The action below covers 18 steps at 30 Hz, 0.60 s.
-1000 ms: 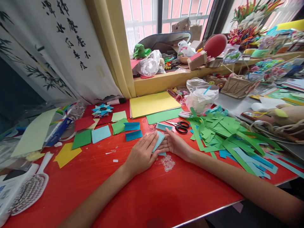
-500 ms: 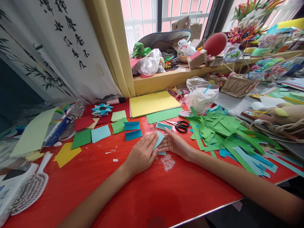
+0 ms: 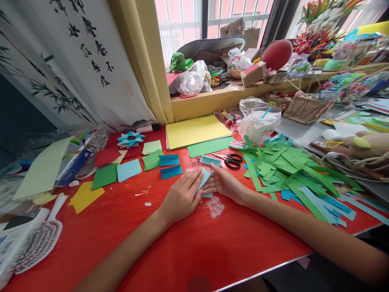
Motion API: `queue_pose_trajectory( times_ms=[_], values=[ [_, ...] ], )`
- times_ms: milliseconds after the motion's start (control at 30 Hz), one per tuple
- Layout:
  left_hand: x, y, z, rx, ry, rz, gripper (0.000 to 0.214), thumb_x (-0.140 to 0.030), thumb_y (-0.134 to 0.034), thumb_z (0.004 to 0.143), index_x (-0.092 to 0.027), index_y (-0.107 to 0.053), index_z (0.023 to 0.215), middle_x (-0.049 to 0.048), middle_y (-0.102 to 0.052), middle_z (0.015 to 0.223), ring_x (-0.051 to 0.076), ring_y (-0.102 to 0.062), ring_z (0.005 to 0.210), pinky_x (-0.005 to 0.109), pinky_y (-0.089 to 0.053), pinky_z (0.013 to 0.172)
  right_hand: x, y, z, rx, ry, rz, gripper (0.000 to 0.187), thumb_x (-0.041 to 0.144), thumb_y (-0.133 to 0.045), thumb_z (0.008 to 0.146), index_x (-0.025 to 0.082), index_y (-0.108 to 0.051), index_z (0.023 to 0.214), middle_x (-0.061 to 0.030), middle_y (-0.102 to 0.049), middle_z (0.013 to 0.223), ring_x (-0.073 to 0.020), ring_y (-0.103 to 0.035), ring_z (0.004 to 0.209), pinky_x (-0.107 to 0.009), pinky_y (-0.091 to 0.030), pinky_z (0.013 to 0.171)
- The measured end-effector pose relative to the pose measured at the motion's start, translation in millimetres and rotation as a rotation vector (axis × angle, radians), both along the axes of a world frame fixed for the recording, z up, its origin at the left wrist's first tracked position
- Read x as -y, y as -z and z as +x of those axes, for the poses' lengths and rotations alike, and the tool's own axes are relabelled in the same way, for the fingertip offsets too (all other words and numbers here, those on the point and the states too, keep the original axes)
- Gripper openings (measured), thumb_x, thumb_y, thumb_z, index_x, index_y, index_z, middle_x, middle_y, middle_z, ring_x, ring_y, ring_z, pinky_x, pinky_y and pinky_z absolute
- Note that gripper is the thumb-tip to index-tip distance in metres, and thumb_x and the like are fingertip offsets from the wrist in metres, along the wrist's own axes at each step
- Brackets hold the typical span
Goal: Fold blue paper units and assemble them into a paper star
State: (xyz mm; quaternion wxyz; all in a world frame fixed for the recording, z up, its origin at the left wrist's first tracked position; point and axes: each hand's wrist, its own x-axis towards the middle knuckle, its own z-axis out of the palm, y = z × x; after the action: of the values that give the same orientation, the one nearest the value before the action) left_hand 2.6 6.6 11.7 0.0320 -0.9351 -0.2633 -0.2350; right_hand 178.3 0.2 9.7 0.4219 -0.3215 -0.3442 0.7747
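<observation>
Between my two hands is a folded piece of light blue paper (image 3: 204, 177), partly covered by fingers. My left hand (image 3: 182, 195) lies over its left side, fingers together and pressed on it, the thumb at the near edge. From the right, my right hand (image 3: 226, 185) holds the paper's other side, with its fingers reaching under and the thumb raised apart. A bit of light blue paper (image 3: 208, 195) shows just below the fingers. Beyond them lie another folded light blue strip (image 3: 210, 161), black-handled scissors (image 3: 232, 160) and two folded blue papers (image 3: 170, 172).
Green and blue paper strips (image 3: 282, 166) are heaped at the right. Coloured paper squares (image 3: 129, 170) and a blue folded-paper star (image 3: 130, 140) lie at the left, near a white hairbrush (image 3: 42, 243). Yellow sheets (image 3: 197, 132) and a plastic bag (image 3: 258, 121) stand at the back of the red table (image 3: 170, 251).
Both hands and the folded paper keep almost the same position. The view has shifted very slightly.
</observation>
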Motion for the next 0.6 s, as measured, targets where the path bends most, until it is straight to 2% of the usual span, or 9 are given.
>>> queue_pose_trajectory(
  times_ms=[433, 600],
  values=[
    [-0.2, 1.1, -0.2, -0.004, 0.007, 0.005, 0.044, -0.021, -0.034, 0.085, -0.01, -0.033, 0.128, 0.0143, -0.04, 0.129, 0.024, -0.036, 0.118, 0.042, -0.034, 0.098, 0.0, 2.0, 0.1, 0.027, 0.012, 0.029, 0.035, 0.032, -0.034, 0.086, 0.009, -0.059, 0.078, -0.0106, -0.066, 0.071, -0.0171, -0.064, 0.068, -0.034, -0.049, 0.075],
    [0.1, 0.7, 0.6, 0.015, 0.021, -0.001, 0.044, -0.021, -0.034, 0.085, -0.011, -0.032, 0.128, 0.0141, -0.041, 0.128, 0.024, -0.038, 0.117, 0.042, -0.035, 0.097, 0.8, 2.6, -0.2, 0.063, 0.024, 0.062, 0.026, 0.028, -0.042, 0.082, 0.009, -0.059, 0.076, -0.0096, -0.067, 0.07, -0.0156, -0.064, 0.065, -0.031, -0.05, 0.071]
  ],
)
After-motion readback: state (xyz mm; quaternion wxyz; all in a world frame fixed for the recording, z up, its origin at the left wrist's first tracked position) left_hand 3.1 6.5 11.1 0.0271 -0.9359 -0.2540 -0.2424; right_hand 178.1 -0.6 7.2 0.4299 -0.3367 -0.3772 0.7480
